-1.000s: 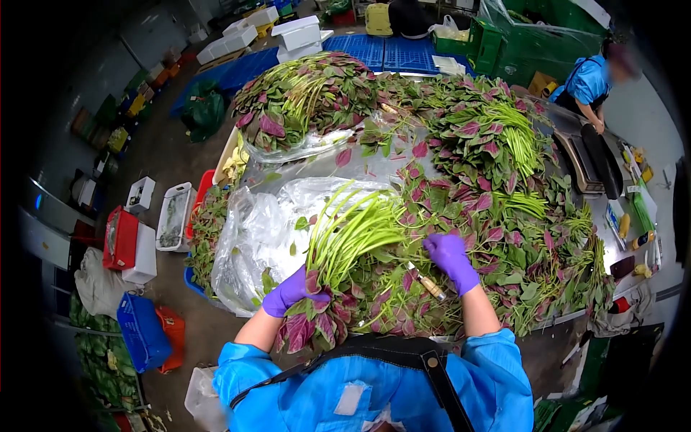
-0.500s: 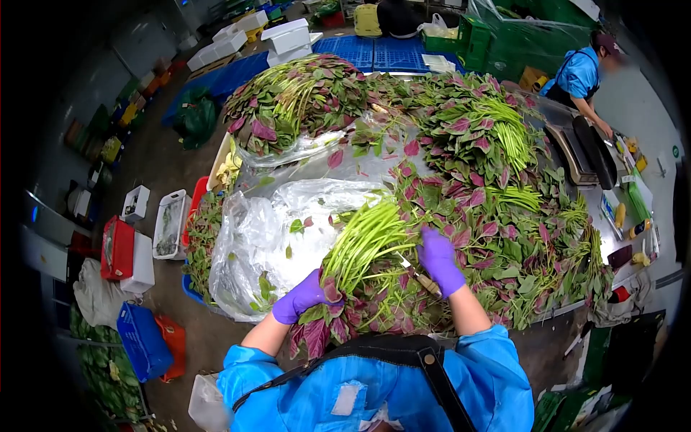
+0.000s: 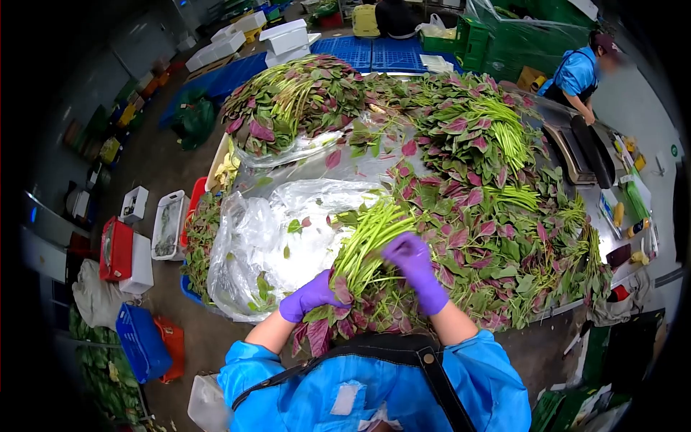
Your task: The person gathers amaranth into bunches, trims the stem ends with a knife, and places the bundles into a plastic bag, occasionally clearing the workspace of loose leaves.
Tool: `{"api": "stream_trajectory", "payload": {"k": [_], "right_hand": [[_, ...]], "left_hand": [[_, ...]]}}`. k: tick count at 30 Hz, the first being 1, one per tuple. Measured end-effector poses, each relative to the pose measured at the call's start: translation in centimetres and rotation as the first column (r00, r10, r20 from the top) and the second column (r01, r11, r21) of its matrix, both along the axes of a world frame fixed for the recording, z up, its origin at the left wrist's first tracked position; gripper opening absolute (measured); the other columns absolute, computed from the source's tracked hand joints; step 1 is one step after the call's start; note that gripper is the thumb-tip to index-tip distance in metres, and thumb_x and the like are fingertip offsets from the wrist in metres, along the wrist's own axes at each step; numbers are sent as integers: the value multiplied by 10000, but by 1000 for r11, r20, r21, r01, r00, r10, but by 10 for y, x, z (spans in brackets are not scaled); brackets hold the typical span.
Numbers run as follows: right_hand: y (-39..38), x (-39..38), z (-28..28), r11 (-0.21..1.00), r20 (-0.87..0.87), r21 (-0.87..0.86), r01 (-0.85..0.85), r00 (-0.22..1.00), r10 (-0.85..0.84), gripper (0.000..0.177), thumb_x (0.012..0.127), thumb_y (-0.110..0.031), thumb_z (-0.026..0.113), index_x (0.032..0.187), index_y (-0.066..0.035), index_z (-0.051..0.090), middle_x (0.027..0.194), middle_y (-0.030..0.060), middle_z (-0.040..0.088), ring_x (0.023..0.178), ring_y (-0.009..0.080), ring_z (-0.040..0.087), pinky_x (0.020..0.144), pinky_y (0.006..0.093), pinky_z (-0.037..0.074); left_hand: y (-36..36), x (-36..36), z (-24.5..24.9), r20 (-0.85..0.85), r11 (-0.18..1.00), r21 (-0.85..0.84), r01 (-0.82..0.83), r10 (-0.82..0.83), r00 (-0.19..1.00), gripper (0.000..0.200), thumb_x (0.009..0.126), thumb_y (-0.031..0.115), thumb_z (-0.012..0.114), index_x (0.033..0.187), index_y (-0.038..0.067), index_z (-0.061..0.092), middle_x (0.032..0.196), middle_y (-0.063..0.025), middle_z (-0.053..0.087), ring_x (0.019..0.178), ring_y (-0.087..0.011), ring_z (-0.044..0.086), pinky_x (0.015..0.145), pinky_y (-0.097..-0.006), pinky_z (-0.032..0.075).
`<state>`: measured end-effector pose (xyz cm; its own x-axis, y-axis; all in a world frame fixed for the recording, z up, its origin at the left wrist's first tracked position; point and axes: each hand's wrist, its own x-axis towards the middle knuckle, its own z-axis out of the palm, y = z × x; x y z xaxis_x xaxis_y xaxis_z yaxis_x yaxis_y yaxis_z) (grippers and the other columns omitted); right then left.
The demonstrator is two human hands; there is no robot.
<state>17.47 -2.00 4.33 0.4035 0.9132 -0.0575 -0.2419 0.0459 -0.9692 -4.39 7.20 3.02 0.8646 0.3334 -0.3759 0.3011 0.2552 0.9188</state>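
Note:
Purple gloves cover both hands. My left hand (image 3: 315,297) is closed around a bunch of red-and-green amaranth (image 3: 371,245), near its leafy end. The bunch's pale green stems fan up and to the right. My right hand (image 3: 414,263) is at the right side of these stems, its fingers bent together and partly blurred. What it grips, if anything, is hidden. Loose amaranth leaves and stems (image 3: 497,252) spread over the table to the right of my hands. Clear plastic sheeting (image 3: 245,252) lies to the left of the bunch.
Amaranth heaps stand at the back left (image 3: 288,101) and back right (image 3: 475,122) of the table. Red (image 3: 115,248) and blue crates (image 3: 142,342) and a white bin (image 3: 169,223) stand on the floor at left. A co-worker (image 3: 576,75) stands at the far right.
My right hand has moved left and slightly up onto the stems. The knife with a wooden handle seen beside it earlier no longer shows. The bunch has shifted slightly right with my left hand.

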Motion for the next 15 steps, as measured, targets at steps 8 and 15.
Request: {"api": "stream_trajectory", "payload": {"k": [8, 15], "right_hand": [[-14, 5, 28, 998, 517, -8, 59, 855, -47, 340, 683, -192, 729, 964, -95, 563, 866, 33, 584, 626, 97, 510, 594, 232, 438], [2, -4, -6, 984, 42, 127, 123, 991, -129, 144, 714, -35, 681, 825, -33, 590, 754, 27, 609, 655, 93, 558, 609, 231, 461]], "left_hand": [[-2, -1, 12, 106, 990, 79, -118, 109, 988, 715, 584, 28, 770, 1209, 22, 424, 1091, -48, 528, 1038, -145, 474, 912, -297, 376], [3, 1, 11, 130, 956, 293, 8, -48, 990, 764, 591, 87, 777, 1247, 37, 387, 1045, -28, 517, 779, -66, 506, 722, -239, 443]]}}
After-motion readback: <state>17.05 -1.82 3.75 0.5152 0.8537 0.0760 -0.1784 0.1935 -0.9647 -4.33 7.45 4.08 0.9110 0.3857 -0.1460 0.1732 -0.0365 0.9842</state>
